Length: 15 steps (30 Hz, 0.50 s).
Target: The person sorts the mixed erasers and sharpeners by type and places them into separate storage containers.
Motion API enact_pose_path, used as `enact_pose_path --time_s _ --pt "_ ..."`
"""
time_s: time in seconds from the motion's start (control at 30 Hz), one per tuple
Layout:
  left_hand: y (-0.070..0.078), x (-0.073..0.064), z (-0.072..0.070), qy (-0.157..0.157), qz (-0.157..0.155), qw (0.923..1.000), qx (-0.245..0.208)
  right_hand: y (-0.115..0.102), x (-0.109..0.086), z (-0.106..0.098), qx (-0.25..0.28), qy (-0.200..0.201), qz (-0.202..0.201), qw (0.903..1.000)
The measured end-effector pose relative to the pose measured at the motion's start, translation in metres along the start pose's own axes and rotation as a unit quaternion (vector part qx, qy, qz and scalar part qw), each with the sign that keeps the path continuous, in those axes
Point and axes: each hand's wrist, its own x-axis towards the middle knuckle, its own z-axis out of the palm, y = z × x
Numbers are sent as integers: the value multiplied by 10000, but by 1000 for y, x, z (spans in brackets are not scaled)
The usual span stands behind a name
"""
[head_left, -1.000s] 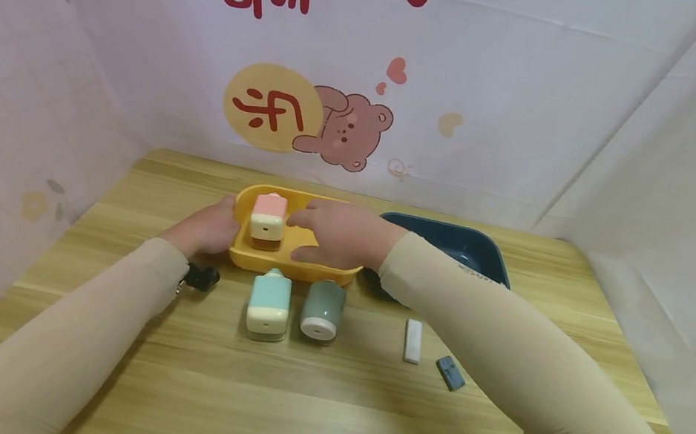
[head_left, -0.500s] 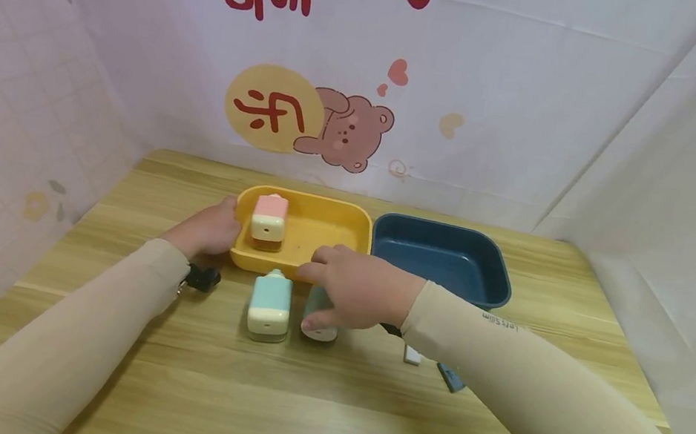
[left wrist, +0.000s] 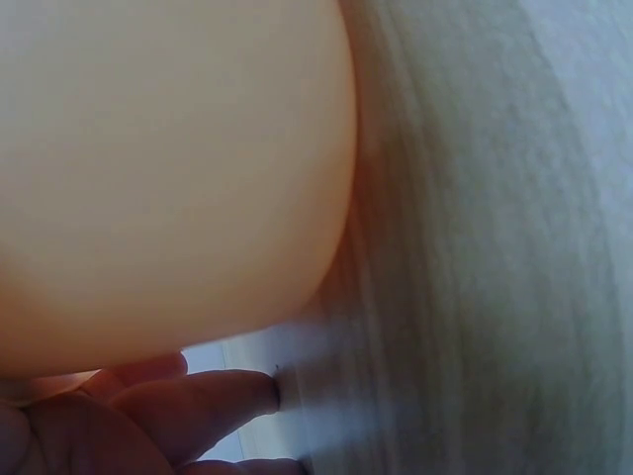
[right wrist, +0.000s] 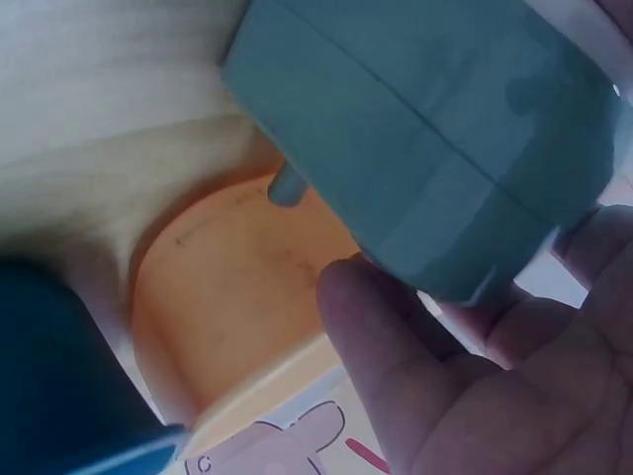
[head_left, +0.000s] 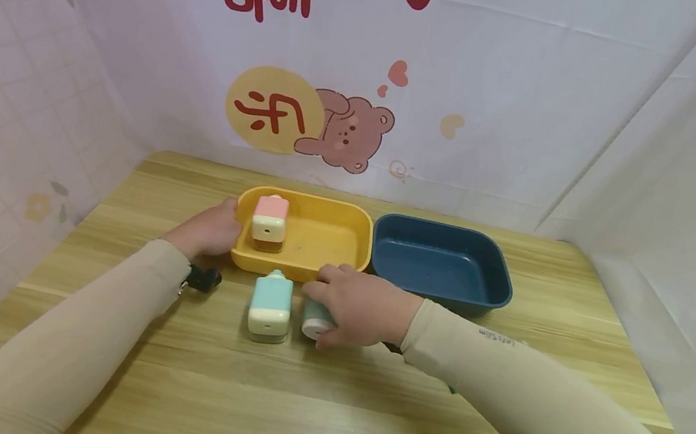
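The table (head_left: 193,393), wide and wood-grained, carries everything, with the trays set far back against the hanging cloth, which I suppose leaves working room near the person. The yellow tray (head_left: 326,238) and the navy tray (head_left: 437,262) sit side by side, nearly end to end, so either one lies within reach. The right hand (head_left: 366,308) has come over the table's middle, its grip clasped on a grey-green bottle-shaped item (right wrist: 435,139) — fingers along its side, thumb towards its pale end — probably because so broad and smooth a body wants a spread hold. That item is just in front of the yellow tray; whether it has left the wood, I can't tell. The left hand (head_left: 214,228) rests against the yellow tray's outer end, perhaps to keep it from sliding; its fingers reach past the wall, but whether that grip pinches the rim is hidden. Beside the grey-green piece, apart from it, lies a turquoise item (head_left: 271,307), nub towards the tray as if lined up for easy picking. A smaller-looking pink item (head_left: 270,219) sits inside the yellow tray — tucked near its left end, which leaves the right side free.
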Motion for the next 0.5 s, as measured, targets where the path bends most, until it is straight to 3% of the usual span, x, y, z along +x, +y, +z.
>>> enact_pose_path --time_s 0.3,0.5 --pt "3 -1 0 -7 52 10000 33 -1 7 11 152 -191 8 9997" --pt "4 -2 -2 -22 24 9999 138 -1 7 14 198 -94 -22 9998"
